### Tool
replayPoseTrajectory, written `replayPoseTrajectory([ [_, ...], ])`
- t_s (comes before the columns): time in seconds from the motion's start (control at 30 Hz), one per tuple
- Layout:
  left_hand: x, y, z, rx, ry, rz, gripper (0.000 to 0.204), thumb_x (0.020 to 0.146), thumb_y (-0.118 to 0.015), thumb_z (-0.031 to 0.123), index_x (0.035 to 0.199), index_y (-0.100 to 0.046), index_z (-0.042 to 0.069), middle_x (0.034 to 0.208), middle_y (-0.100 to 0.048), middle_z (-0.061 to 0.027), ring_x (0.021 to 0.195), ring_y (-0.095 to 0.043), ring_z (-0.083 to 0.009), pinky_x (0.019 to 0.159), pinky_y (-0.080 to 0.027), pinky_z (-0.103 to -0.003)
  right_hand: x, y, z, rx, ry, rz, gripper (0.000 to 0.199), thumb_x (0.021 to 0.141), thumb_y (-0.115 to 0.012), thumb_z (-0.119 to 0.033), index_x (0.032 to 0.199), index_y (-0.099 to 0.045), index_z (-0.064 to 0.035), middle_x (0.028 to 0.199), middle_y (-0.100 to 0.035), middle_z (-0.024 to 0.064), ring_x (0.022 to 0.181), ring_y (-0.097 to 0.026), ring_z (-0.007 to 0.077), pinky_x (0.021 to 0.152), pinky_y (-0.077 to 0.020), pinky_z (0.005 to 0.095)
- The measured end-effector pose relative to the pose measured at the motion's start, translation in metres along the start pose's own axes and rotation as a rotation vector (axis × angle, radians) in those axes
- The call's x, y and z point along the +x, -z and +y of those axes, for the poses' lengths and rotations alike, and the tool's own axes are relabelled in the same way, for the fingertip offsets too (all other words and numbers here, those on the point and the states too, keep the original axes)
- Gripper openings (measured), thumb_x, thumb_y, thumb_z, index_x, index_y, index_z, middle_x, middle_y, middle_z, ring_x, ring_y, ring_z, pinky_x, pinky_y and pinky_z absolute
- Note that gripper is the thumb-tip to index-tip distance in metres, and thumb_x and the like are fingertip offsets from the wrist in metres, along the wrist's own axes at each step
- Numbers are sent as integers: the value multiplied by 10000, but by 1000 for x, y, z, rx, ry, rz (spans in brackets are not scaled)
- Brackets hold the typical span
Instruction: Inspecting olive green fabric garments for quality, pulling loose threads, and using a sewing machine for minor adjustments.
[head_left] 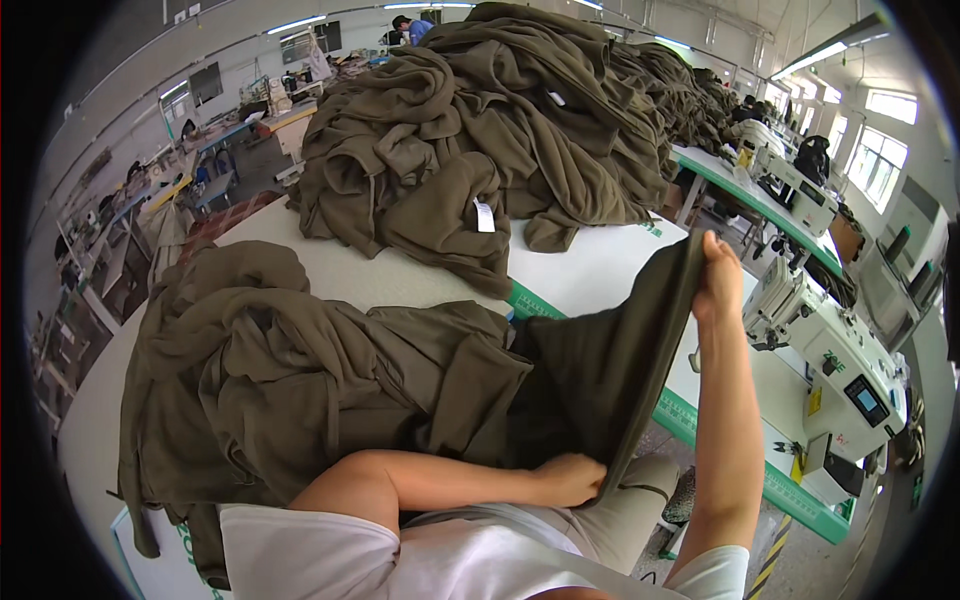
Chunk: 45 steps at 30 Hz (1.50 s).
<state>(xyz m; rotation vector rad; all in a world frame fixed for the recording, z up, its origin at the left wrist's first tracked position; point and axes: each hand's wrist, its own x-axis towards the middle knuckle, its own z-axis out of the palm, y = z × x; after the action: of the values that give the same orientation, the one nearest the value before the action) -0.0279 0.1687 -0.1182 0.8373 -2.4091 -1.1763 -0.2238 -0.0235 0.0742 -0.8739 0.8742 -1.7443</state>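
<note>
An olive-brown fleece garment (320,390) lies bunched across the pale table (95,440) in front of me. One end of it is drawn out to the right, its long folded edge stretched taut between my two hands. My right hand (718,280), raised at arm's length, is closed on the far upper corner of that edge. Close to my lap, my left hand (572,480) is closed in a fist around the near end of the same edge. The garment's exact kind cannot be told from its folds.
A large heap of olive-brown garments (500,130) rises beyond, with a white label (484,216) showing on it. At the right stands a white sewing machine (835,360) on a green-edged table (800,500). Another sewing machine (800,190) sits farther off. A person in blue (415,30) is in the background.
</note>
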Motion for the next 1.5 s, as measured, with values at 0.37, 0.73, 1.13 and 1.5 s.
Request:
replayPoseTrajectory([
  [0.37,15,127,86,-102,-502,425,301,864,-764,251,1037,-659,29,1048,-642,-117,1053,-614,-294,893,-502,-388,-34,-8,-44,-627,355,-181,250,988,-674,-250,837,-627,-56,760,-561,-60,710,-513,51,624,-417,226],
  [0.73,92,222,93,-285,-402,332,268,1020,-604,274,1051,-607,7,976,-666,-61,866,-587,-137,786,-464,-290,-127,-7,-36,-279,153,-344,173,946,-706,-87,1095,-692,0,966,-711,8,888,-624,59,817,-511,222],
  [1.13,110,400,118,395,-594,618,265,1056,-565,246,1085,-646,-5,944,-663,25,848,-571,-39,761,-473,-218,-161,-6,47,-75,-240,-565,281,973,-682,-115,1224,-658,10,1109,-717,26,990,-635,80,921,-515,273],
  [1.5,12,522,122,314,-438,968,283,1044,-574,279,1105,-661,16,998,-693,27,888,-603,-69,824,-467,-241,-135,7,-38,-662,300,-255,139,998,-595,-45,1099,-654,31,931,-719,38,873,-603,74,819,-505,249],
])
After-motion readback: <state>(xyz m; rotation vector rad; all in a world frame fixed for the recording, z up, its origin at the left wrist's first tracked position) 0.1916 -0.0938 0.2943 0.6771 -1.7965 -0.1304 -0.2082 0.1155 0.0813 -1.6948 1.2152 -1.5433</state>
